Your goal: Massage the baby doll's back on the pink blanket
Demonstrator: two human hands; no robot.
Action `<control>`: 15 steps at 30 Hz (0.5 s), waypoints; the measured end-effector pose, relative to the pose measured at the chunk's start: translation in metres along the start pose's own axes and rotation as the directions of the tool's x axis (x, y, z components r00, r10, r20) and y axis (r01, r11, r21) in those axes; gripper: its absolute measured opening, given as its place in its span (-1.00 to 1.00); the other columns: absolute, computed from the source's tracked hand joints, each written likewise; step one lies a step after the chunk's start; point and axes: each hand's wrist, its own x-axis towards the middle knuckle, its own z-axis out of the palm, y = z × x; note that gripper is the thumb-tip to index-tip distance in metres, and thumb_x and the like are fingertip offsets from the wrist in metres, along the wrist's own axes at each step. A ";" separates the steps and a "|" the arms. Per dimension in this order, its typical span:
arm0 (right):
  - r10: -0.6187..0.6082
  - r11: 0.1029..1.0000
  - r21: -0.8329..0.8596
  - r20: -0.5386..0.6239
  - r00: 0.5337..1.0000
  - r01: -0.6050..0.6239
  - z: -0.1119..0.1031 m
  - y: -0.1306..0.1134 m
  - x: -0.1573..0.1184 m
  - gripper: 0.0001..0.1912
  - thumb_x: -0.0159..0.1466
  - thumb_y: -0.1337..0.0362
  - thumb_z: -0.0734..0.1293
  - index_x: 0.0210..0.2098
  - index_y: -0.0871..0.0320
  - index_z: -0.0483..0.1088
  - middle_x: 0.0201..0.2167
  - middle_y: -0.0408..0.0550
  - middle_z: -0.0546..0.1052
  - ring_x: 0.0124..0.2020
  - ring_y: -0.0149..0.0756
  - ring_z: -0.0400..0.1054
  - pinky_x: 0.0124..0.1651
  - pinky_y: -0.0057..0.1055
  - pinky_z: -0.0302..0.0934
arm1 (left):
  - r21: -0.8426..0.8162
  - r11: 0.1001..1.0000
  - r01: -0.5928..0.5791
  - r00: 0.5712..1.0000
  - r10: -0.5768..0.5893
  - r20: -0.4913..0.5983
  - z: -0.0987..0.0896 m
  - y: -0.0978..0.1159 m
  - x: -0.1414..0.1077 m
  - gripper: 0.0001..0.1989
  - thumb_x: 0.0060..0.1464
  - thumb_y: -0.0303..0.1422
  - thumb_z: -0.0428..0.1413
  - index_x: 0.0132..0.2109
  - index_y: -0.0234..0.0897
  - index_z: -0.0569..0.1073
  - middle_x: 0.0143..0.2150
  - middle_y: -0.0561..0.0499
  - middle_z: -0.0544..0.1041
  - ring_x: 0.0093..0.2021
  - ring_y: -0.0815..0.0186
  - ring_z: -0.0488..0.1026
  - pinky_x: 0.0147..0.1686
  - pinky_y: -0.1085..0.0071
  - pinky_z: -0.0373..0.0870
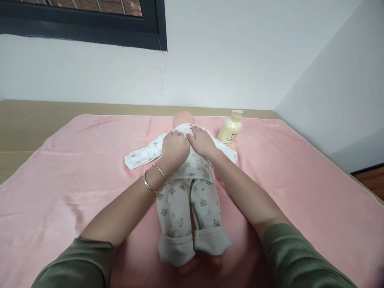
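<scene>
A baby doll [183, 119] in a white shirt [192, 170] and trousers [180, 204] with small animal prints lies lengthwise before me, head at the far end. Its trouser cuffs are turned up near me, and its sleeves spread to both sides. On the left of the doll's upper body, my left hand [176, 149] rests with its fingers curled in; what they hold, if anything, is hidden. Beside it, my right hand [202, 142] lies on the shirt near the shoulder, thumb apart from the fingers. The doll's face does not show.
A pale yellow pump bottle [230, 130] stands tilted right of the doll's head. Under everything spreads a pink sheet [90, 168] over a wooden surface [33, 120]. A white wall [210, 60] and a dark window frame [120, 32] rise behind.
</scene>
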 end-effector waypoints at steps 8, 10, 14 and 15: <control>-0.104 0.976 -0.193 -0.024 0.994 0.097 0.012 -0.036 -0.029 -0.41 0.44 0.34 0.05 0.38 0.49 0.20 0.41 0.35 0.28 0.44 0.14 0.12 0.46 0.01 -0.05 | -0.179 0.972 0.153 0.984 -0.133 0.119 0.006 -0.026 0.021 -0.55 0.33 -0.28 -0.20 -0.06 -0.38 0.55 -0.01 -0.31 0.63 0.03 0.00 0.55 0.04 0.17 0.42; -0.130 0.979 -0.163 -0.032 0.991 0.123 0.014 -0.038 -0.030 -0.43 0.42 0.37 0.05 0.35 0.45 0.26 0.41 0.31 0.30 0.45 0.09 0.11 0.47 0.00 -0.05 | -0.193 0.966 0.171 0.983 -0.155 0.096 0.011 -0.028 0.023 -0.54 0.32 -0.28 -0.21 -0.03 -0.39 0.55 0.02 -0.31 0.62 0.06 0.00 0.55 0.06 0.17 0.42; -0.084 0.996 -0.020 -0.056 0.995 0.083 0.013 -0.023 -0.016 -0.46 0.43 0.32 0.04 0.27 0.41 0.34 0.36 0.28 0.37 0.41 0.04 0.20 0.44 -0.05 0.06 | -0.182 0.966 0.182 0.983 -0.181 0.020 0.018 -0.023 0.021 -0.53 0.30 -0.25 -0.17 0.02 -0.39 0.54 0.07 -0.31 0.61 0.10 -0.04 0.53 0.13 0.12 0.40; -0.063 0.998 0.013 -0.064 0.996 0.064 0.013 -0.018 -0.011 -0.46 0.43 0.29 0.04 0.27 0.41 0.34 0.36 0.29 0.37 0.40 0.03 0.20 0.44 -0.07 0.06 | -0.183 0.967 0.179 0.984 -0.181 0.007 0.019 -0.022 0.020 -0.53 0.30 -0.23 -0.16 0.04 -0.38 0.54 0.07 -0.30 0.61 0.11 -0.04 0.52 0.14 0.11 0.39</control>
